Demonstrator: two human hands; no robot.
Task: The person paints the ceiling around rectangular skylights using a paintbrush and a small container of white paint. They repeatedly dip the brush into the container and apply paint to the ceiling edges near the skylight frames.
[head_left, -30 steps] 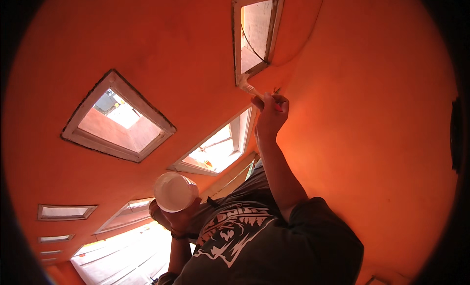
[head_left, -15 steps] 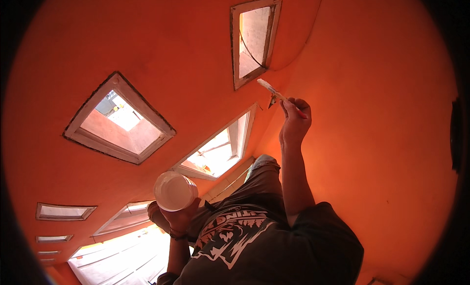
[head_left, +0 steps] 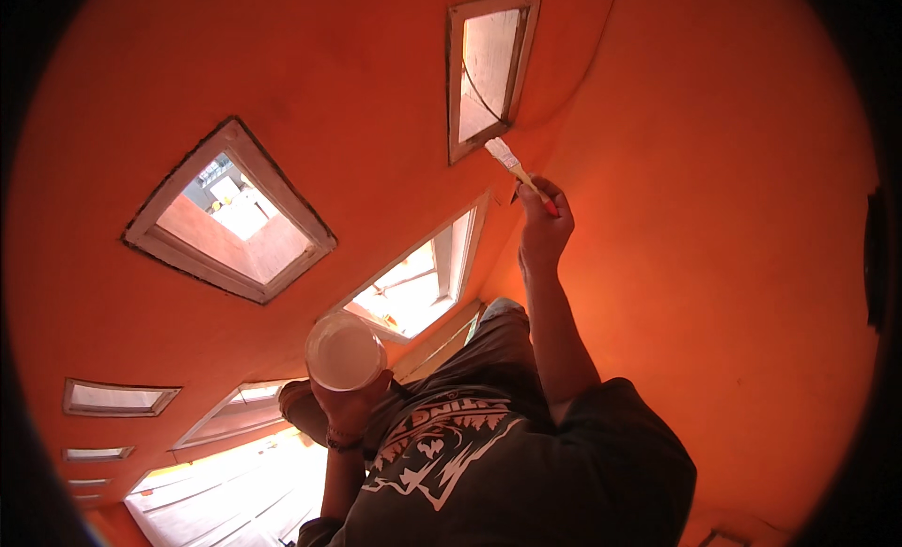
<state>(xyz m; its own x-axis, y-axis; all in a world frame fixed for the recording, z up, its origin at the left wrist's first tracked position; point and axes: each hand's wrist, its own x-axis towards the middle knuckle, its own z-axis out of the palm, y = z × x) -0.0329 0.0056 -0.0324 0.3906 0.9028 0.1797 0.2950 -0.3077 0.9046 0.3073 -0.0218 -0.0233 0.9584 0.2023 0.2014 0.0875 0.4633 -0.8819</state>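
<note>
Two bare hands are in view, each with something in its grip. The right hand (head_left: 547, 226) has fingers and thumb closed about the handle of a paintbrush (head_left: 515, 164), whose red end shows below the fingers and whose whitish bristles point up and to the left. The bristles appear close by the lower edge of the tall window frame (head_left: 453, 86) at the top; whether they touch it is hard to say from this angle.

The left hand (head_left: 349, 411) is wrapped round the lower part of a pale tub (head_left: 316, 345), its mouth turned toward the camera; the fingers are partly hidden, so how tightly they curl cannot be told. A dark band (head_left: 344, 444) circles that wrist.

The wall (head_left: 714, 265) is orange. To the left sits a tilted, pale window frame (head_left: 211, 270) with dark edges, and beyond the tub is another bright window (head_left: 413, 279). The person wears a dark T-shirt (head_left: 583, 472) with a pale print.
</note>
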